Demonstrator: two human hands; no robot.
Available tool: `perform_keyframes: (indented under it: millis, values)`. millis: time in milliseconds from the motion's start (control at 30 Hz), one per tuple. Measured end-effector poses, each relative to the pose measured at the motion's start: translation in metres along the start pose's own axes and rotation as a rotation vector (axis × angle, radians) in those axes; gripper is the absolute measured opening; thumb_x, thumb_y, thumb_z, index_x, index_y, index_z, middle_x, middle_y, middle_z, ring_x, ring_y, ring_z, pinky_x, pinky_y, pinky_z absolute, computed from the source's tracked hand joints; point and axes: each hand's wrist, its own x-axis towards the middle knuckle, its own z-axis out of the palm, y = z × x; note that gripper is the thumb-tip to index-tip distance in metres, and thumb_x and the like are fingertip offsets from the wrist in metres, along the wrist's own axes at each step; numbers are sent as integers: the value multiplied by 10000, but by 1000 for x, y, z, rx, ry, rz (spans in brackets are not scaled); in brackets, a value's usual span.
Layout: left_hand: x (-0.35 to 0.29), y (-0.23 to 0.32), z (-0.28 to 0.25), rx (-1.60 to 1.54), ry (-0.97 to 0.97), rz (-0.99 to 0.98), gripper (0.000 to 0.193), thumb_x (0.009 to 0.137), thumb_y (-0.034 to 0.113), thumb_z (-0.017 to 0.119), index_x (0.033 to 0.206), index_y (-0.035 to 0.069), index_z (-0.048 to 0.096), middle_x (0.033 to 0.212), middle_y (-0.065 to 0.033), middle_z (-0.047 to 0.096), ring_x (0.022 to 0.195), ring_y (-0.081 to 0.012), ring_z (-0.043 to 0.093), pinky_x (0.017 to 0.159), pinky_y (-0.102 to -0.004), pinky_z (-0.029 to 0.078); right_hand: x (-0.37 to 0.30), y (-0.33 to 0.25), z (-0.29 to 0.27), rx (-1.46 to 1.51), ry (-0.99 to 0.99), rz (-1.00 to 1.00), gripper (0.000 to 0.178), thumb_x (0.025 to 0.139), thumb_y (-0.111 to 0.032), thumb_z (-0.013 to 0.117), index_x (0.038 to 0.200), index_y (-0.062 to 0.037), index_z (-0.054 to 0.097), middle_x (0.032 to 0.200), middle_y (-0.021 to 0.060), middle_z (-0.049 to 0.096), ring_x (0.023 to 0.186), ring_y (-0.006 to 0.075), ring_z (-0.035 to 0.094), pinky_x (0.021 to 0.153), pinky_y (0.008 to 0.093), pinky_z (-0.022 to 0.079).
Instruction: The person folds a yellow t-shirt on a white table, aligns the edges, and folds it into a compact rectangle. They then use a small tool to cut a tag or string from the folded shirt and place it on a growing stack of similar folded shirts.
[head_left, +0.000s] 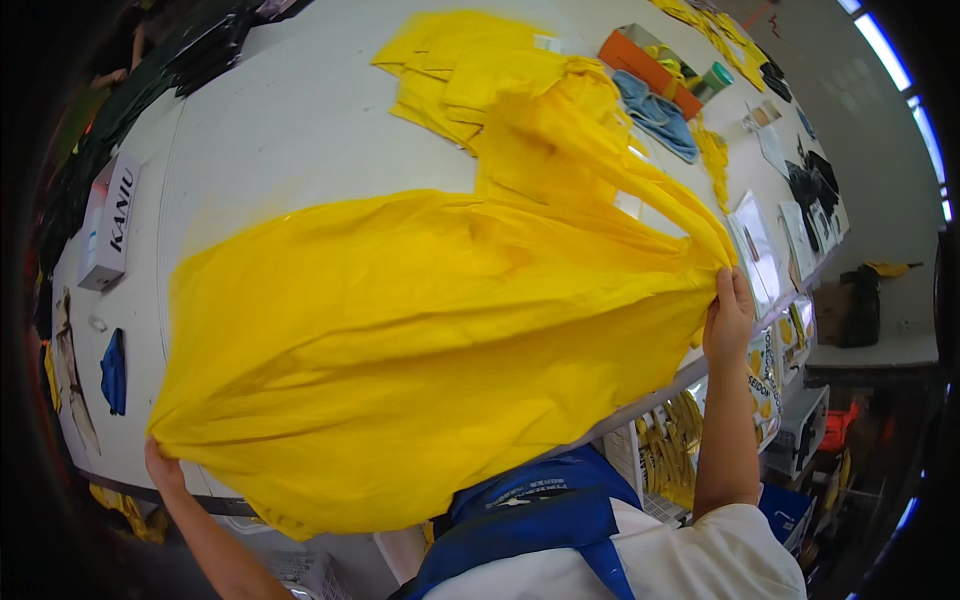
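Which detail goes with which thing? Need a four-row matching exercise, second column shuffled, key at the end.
Things:
1. left hand
2. right hand
3. orange box
4. white box

Details:
A. beside the light-blue cloth
B. grips the yellow fabric at its right end
C. on the table, left of the fabric
D. grips the fabric's lower-left corner

Pairs: 1-D, 2-B, 3-A, 4-C

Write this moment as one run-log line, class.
left grip: on yellow cloth, left end; right grip: on cloth, right end; cloth: outspread, creased; white box: on table, left
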Motion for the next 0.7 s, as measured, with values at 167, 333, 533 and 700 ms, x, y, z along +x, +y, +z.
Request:
perform_keyframes:
  millis: [167, 333, 533, 700]
  values:
    - [-33, 3, -43, 32, 176, -12, 471, 992, 351, 407, 1353, 49, 402, 1325, -131, 484, 1187, -293, 502, 921, -439, 452, -39, 1, -14, 218, 2, -161, 205, 1004, -172, 430, 1075, -27, 557, 1093, 64, 610, 1004, 144, 580, 873, 284, 466]
    - [-60, 12, -40, 3, 264, -50, 480, 977, 344, 445, 1352, 46, 406, 1343, -131, 465, 1198, -300, 489, 932, -439, 441, -58, 2, -20, 201, 69, -177, 196, 1000, -152, 441, 1059, -19, 572, 1027, 22, 614, 947, 91, 546, 862, 245, 425]
    - [-65, 60, -73, 695, 481, -17, 475, 897, 394, 576, 1289, 136, 507, 1226, -42, 553, 997, -178, 553, 719, -276, 414, -14, -21, -29, -372, 123, 64, 201, 965, -249, 531, 909, -65, 591, 759, -50, 512, 663, 28, 449, 568, 194, 355]
    - [-54, 213, 3, -108, -45, 348, 406, 944, 316, 511, 1281, 92, 511, 1262, -42, 567, 1183, -187, 507, 1004, -329, 365, 55, -169, -11, 138, 156, -512, 179, 967, -215, 519, 936, -59, 601, 649, -22, 442, 545, 89, 491, 505, 224, 436]
